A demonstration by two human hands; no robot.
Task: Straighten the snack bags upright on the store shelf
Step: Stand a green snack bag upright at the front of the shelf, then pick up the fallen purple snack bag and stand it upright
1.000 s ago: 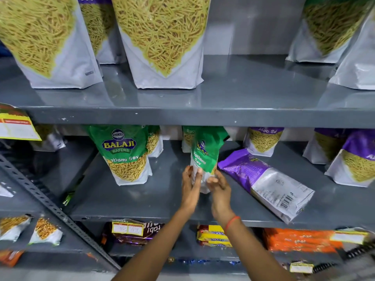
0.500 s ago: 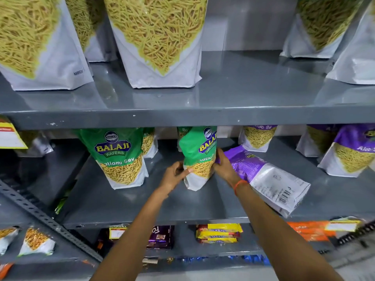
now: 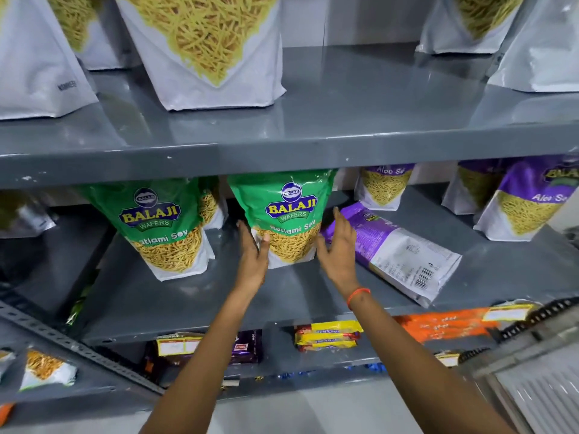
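A green Balaji Ratlami Sev bag (image 3: 288, 220) stands upright on the grey middle shelf (image 3: 194, 296), its front facing me. My left hand (image 3: 252, 258) grips its lower left edge, thumb on the front. My right hand (image 3: 338, 249) is beside the bag's right edge with fingers spread and nothing in it. Just right of that hand, a purple Aloo Sev bag (image 3: 398, 255) lies flat on its face, barcode side up. A second green bag (image 3: 163, 227) stands upright to the left.
Upright purple bags (image 3: 529, 205) stand at the right and back of the middle shelf. Large white sev pouches (image 3: 203, 48) line the upper shelf, whose front lip (image 3: 282, 158) hangs just above the bag tops. Biscuit packs (image 3: 326, 335) lie on the shelf below.
The green bag turned from side-on to face front and now stands further back. My right hand has come off it and spread open; my left hand stays on its lower left edge.
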